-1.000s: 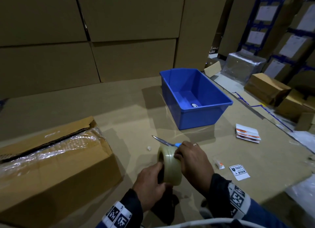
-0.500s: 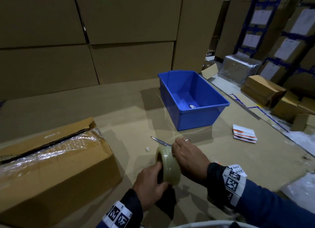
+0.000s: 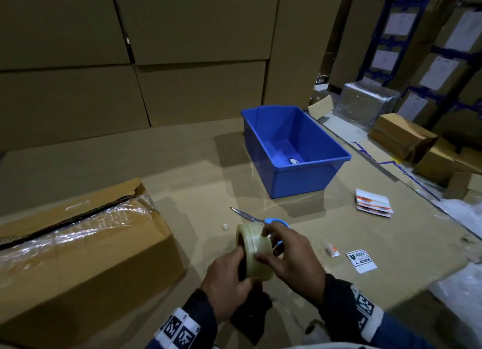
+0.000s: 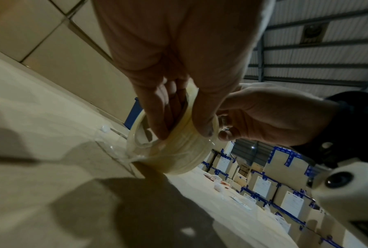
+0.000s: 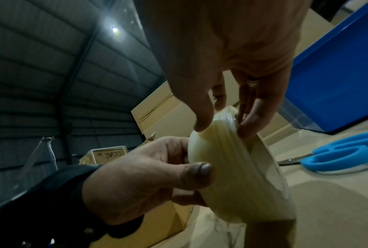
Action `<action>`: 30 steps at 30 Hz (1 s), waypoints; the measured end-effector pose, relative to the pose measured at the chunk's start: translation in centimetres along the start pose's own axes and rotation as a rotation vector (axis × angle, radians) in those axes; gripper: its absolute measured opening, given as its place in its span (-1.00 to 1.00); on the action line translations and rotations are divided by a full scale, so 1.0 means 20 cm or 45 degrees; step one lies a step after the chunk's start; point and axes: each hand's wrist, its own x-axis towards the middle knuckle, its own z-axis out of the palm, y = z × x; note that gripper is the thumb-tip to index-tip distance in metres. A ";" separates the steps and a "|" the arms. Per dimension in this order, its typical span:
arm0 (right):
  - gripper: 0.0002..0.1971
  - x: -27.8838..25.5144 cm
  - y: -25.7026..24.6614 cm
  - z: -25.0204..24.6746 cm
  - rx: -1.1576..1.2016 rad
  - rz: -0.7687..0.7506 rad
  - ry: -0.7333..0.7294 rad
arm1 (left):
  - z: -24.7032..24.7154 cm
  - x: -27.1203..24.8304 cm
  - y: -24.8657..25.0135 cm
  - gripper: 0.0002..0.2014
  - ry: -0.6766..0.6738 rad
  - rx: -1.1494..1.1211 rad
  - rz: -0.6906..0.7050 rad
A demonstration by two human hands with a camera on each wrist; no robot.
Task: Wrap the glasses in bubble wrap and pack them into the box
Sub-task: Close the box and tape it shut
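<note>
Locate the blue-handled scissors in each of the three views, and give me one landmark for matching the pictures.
Head: the scissors lie on the table just beyond the tape roll, handles partly behind the right hand.
Left wrist: not visible; hand and roll block that area.
Right wrist: the blue handles lie at right on the table, blades cut off by the edge.
Shared landmark: the tape roll, held in every view.

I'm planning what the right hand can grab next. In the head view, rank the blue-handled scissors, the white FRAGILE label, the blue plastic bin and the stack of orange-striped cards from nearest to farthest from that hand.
Measured from the right hand:
1. Blue-handled scissors, just beyond its fingers.
2. White FRAGILE label, flat to its right.
3. Stack of orange-striped cards, farther right and ahead.
4. Blue plastic bin, ahead; its front wall sits about as far as the cards, too close to call.
</note>
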 end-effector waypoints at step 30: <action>-0.74 -0.02 -0.11 0.05 0.891 0.631 -0.128 | -0.13 0.07 0.00 0.24 -0.090 0.167 0.130</action>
